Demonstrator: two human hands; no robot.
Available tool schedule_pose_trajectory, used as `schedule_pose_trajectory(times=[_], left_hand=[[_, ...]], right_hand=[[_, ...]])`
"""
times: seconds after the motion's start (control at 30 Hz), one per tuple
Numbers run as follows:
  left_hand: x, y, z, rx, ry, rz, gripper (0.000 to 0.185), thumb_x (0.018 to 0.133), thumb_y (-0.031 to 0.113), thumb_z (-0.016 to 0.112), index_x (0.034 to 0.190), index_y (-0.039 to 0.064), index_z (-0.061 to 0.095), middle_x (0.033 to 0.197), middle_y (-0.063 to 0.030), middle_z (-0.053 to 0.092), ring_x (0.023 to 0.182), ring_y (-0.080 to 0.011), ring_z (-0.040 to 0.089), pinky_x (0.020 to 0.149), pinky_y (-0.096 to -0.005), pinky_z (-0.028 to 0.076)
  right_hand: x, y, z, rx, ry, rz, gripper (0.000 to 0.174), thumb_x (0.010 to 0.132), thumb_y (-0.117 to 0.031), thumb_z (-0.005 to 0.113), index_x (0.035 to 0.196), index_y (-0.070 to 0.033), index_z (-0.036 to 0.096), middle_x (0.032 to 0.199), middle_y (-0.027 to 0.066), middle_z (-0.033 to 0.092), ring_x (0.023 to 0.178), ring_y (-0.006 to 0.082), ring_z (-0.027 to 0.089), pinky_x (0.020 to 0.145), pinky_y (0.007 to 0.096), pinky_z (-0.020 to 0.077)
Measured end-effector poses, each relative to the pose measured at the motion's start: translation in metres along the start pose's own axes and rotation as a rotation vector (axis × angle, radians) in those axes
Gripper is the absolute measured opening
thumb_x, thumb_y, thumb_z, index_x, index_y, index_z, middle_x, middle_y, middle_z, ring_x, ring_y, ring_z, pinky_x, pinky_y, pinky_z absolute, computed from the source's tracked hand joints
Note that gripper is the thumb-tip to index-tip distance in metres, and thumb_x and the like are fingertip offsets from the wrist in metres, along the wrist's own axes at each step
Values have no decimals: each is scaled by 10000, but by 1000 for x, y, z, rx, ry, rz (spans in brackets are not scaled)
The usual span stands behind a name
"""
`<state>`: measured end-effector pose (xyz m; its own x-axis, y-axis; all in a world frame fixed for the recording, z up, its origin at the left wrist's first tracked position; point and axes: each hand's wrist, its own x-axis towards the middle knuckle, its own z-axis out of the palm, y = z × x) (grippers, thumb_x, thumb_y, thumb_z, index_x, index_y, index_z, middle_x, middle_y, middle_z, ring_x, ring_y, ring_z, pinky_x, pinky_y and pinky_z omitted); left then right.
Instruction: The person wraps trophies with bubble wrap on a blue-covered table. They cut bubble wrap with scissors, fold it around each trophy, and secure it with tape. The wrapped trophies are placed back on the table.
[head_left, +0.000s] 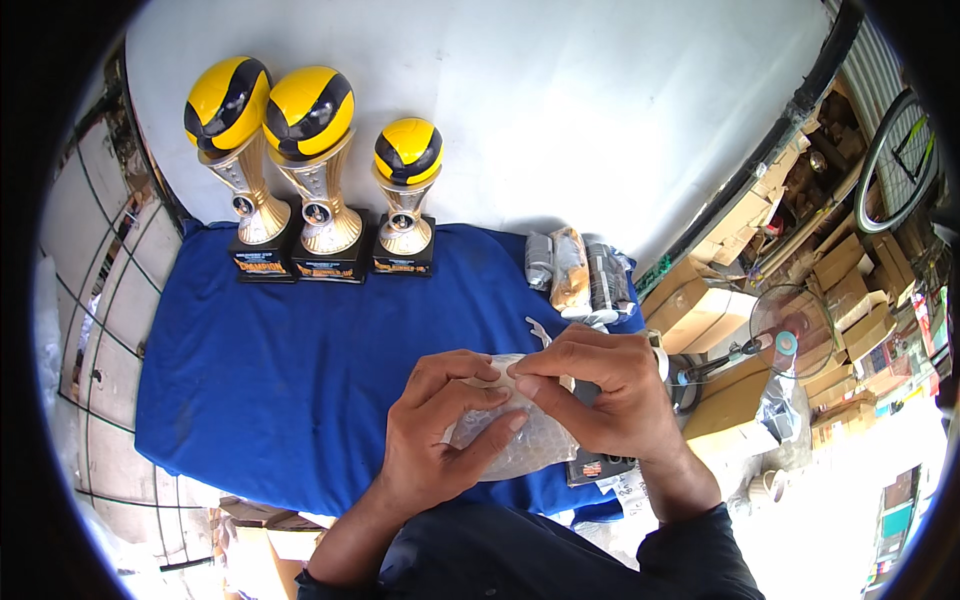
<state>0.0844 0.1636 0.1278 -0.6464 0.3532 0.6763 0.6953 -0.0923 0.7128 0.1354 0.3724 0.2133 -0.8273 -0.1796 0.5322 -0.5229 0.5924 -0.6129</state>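
My left hand (450, 427) and my right hand (600, 390) meet over a clear bubble-wrap bundle (525, 442), fingertips almost touching at its top edge. Both pinch the wrap; what is inside cannot be made out. The bundle is above the near right part of a table covered with blue cloth (300, 375). Along the back stand a large volleyball trophy (255, 187), a second large volleyball trophy (322, 187) beside it and a smaller volleyball trophy (405, 202), each with a yellow and black ball on a gold and silver cup and a black base.
Plastic-wrapped parts (574, 277) lie at the table's back right corner. A black box-like item (589, 469) is partly hidden under my right hand. A white wall (540, 112) rises behind. Cardboard boxes (697, 307) and a fan (787, 341) are at the right, a wire grille (112, 225) at the left.
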Motion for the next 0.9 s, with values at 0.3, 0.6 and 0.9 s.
schedule_pose_trajectory(times=[0.3, 0.6, 0.9], left_hand=[[-4, 0, -1, -31, -5, -26, 244, 856, 41, 966, 1028, 41, 793, 1190, -142, 743, 1164, -292, 741, 961, -407, 613], [-10, 5, 0, -147, 86, -124, 353, 817, 23, 968, 1119, 42, 786, 1153, -159, 739, 1117, -312, 733, 965, -440, 603], [-6, 10, -11, 28, -31, -37, 416, 830, 57, 960, 1217, 41, 809, 1103, -150, 739, 1096, -328, 716, 943, -440, 598]], right_hand=[[-4, 0, 3, 1, -6, 193, 36, 939, -13, 840, 964, 6, 823, 782, 91, 760, 694, 138, 703, 613, 283, 502], [-3, 13, 10, 182, -76, 381, 78, 958, -73, 839, 953, 5, 830, 836, 25, 667, 705, 55, 581, 622, 272, 432], [-1, 13, 11, 210, -126, 447, 103, 950, -107, 851, 972, -8, 832, 865, -8, 646, 732, 42, 530, 632, 279, 390]])
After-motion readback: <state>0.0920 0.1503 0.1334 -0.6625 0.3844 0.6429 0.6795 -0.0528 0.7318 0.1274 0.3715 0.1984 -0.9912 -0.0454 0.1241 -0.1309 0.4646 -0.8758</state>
